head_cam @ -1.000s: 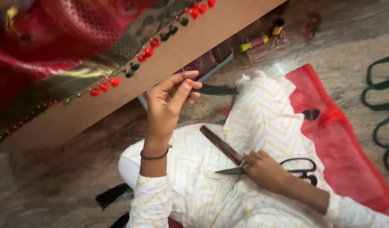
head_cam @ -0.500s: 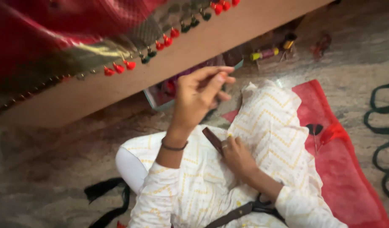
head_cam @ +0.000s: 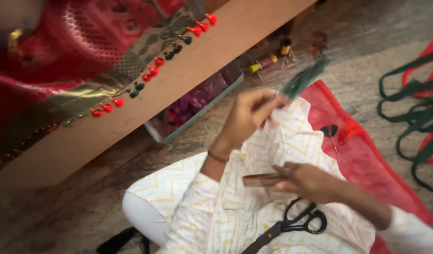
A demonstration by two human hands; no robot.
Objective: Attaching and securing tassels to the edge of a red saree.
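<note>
Green tassel [head_cam: 304, 78] pinched in left grip [head_cam: 247, 115]

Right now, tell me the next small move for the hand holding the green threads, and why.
Probably bring the left hand back down toward the lap. It pinches a bundle of dark green threads, raised and blurred, while the right hand holds a flat brown card level over the white patterned garment. The threads and the card are well apart, and the black scissors lie unused on the lap.
</note>
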